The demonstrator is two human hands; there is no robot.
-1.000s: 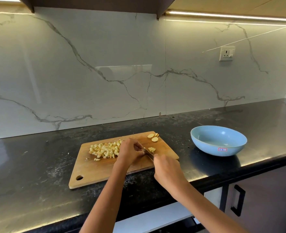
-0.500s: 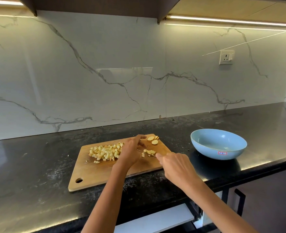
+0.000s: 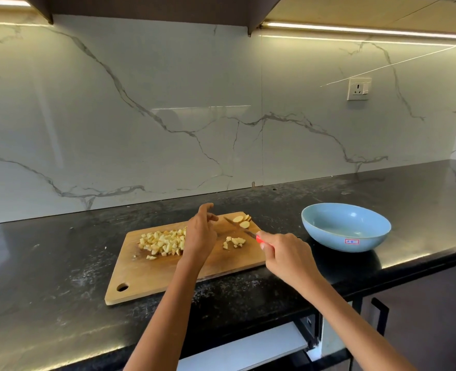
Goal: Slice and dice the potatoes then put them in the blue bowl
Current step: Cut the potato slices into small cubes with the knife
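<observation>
A black stone countertop [image 3: 60,253] carries a wooden cutting board [image 3: 151,277] and, well to its right, the blue bowl [image 3: 346,227], which holds no potato yet. On the board the big heap of diced potato [image 3: 162,242] lies at the left. A small cluster of fresh dice [image 3: 234,242] sits mid-board, and a few uncut potato slices [image 3: 242,221] rest at the far right corner. The right hand [image 3: 285,259] is wrapped round the red handle of a knife [image 3: 241,228], whose blade points toward those slices. The left hand [image 3: 201,232] hovers over the board with fingers loosely spread, holding nothing. The slices look firm, thin and probably damp, so likely slippery. They are best pinned flat by fingertips on top, well back from the edge. The dice are light and loose, better scooped than pinched.
</observation>
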